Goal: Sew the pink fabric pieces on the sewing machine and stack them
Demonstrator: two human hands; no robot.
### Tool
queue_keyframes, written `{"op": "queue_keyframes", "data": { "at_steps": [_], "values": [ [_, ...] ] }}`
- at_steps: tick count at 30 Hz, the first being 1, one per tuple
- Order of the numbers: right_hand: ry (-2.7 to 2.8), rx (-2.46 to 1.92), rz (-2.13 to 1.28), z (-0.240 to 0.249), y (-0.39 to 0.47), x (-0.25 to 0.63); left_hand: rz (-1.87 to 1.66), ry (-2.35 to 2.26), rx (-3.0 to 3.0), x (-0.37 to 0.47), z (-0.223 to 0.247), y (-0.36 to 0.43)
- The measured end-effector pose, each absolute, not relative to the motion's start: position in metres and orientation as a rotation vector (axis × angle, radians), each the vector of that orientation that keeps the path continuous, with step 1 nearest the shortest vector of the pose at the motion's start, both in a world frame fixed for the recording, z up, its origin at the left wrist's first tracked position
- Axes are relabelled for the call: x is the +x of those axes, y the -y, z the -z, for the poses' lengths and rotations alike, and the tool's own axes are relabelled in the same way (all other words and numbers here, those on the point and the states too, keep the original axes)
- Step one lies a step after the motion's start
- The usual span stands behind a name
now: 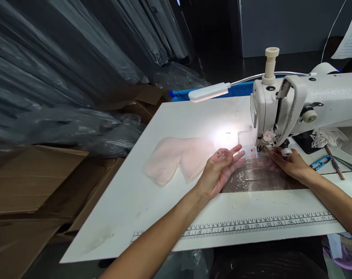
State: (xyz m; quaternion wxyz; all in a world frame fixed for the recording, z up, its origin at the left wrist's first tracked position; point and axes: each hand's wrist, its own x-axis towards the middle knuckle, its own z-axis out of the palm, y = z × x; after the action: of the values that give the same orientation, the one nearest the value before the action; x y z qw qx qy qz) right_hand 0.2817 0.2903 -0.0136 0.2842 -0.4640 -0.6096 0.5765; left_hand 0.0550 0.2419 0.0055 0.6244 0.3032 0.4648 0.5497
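A white sewing machine (283, 104) stands at the right of the table, a small pink flower (269, 136) on its needle head. My left hand (219, 170), palm turned up and fingers apart, is left of the needle area and holds nothing. At the right of the presser foot is my right hand (286, 162), its fingers closed together near the needle; whatever they hold is too small to make out. Sheer pale pink fabric (176, 157) lies flat on the table, left of my left hand. The metal machine bed (245, 178) shows between both hands.
Blue thread snips (321, 162), a brown stick (335, 164) and scissors (349, 164) lie right of my right hand. A lamp (209, 92) reaches over the white table (106, 224). Cardboard boxes (33, 178) stand left; a purple basket (346, 255) sits below the right edge.
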Motion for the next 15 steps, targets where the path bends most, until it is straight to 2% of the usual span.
{"op": "queue_keyframes", "data": {
  "at_steps": [10,15],
  "values": [
    [1.521,-1.261,-1.584,0.0145,-0.2885,0.2791,-1.302,-1.058,0.587,0.0556,-0.0022,-0.2425],
    [1.714,-1.32,-1.428,0.0092,-0.2858,0.2808,-1.261,-1.115,0.697,0.0557,0.0006,-0.2422]
  ]
}}
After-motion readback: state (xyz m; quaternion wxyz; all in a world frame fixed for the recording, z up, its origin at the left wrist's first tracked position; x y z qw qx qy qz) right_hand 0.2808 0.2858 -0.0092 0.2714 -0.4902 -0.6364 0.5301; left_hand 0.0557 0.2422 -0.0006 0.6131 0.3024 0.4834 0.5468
